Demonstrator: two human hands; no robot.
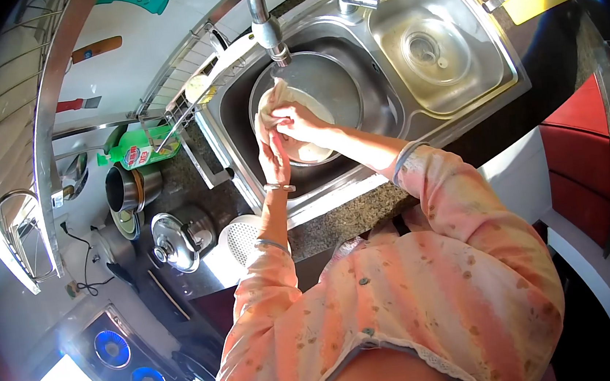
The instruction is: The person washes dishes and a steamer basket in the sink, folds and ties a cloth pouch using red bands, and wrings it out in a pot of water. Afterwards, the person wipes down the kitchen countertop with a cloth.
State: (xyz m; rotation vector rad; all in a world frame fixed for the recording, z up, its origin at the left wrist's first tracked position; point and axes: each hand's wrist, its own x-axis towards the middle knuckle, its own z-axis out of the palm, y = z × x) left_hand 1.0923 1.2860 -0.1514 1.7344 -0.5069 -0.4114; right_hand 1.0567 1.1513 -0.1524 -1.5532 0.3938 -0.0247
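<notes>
While I watch from afar through the head camera, the pale cloth (268, 109) is bunched up over the round basin (343, 88), near its left side in my view. My hands are together on it: the right hand (303, 122) is clamped on the folds with curled fingers, and the left hand (274, 158) lies against the lower part, just beside the right; how tightly it is closed I cannot tell. I see a bangle (279, 188) around the left wrist.

The basin sits in the left sink bowl (388, 101), and the faucet (275, 43) points down just above the cloth. I cannot make out whether water is running. Beside it is the right sink bowl (480, 63).

Further left, I find a white perforated strainer (242, 242) by the speckled bench (352, 219), then a lidded pot (176, 243), a steel pot (121, 190) and a green bottle (143, 151).
</notes>
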